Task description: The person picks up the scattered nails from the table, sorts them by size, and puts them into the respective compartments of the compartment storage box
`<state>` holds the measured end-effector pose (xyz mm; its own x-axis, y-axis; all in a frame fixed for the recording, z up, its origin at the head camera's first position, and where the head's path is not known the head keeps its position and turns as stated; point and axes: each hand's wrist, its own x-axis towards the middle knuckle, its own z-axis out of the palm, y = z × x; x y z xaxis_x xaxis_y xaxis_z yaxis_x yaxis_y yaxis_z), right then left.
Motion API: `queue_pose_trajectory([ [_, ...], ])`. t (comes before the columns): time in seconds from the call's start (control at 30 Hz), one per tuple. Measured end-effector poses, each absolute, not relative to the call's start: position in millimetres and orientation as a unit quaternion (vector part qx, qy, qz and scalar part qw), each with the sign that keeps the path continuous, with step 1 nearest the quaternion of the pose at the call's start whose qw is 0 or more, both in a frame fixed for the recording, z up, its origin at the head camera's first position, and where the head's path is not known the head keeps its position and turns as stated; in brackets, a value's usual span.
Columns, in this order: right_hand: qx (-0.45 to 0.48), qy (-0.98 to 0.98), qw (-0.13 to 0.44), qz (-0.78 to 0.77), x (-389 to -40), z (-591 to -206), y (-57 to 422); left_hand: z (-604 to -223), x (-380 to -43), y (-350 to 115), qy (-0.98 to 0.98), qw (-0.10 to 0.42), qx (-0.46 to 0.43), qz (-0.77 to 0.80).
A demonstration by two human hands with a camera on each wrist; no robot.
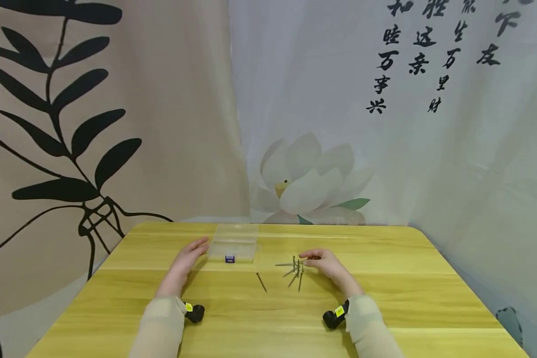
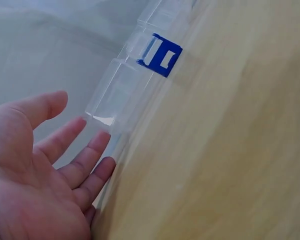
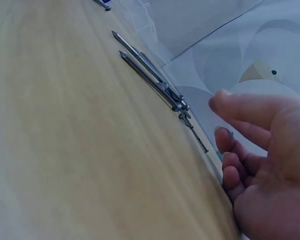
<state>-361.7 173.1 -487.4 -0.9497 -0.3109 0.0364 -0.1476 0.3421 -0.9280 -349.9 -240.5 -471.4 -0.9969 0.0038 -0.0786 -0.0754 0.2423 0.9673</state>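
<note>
My left hand (image 1: 191, 256) is at the left side of a clear plastic box (image 1: 233, 243) with a blue latch (image 1: 229, 259) on its front. In the left wrist view the fingers of that hand (image 2: 55, 170) are spread and relaxed, fingertips right at the box's corner (image 2: 107, 107). My right hand (image 1: 324, 262) is at the right of a loose heap of metal nails (image 1: 294, 271). The right wrist view shows its fingers loosely bent, thumb apart, near the nails (image 3: 152, 75), with nothing seen between them. A single nail (image 1: 261, 282) lies left of the heap.
The things lie on a yellow wood-grain table (image 1: 250, 318). Behind its far edge hangs a printed cloth (image 1: 183, 124) with leaves, a lotus and black writing. A black wrist camera (image 1: 195, 313) sits on the left wrist, another camera (image 1: 334, 318) on the right.
</note>
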Motion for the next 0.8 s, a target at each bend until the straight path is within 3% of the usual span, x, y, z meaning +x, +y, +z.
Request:
queue_pose_trajectory([
  [0.8, -0.164, 0.855, 0.059, -0.489, -361.5, -488.0, 166.2, -474.2, -348.3, -235.4, 0.807, 0.028, -0.013, 0.590],
])
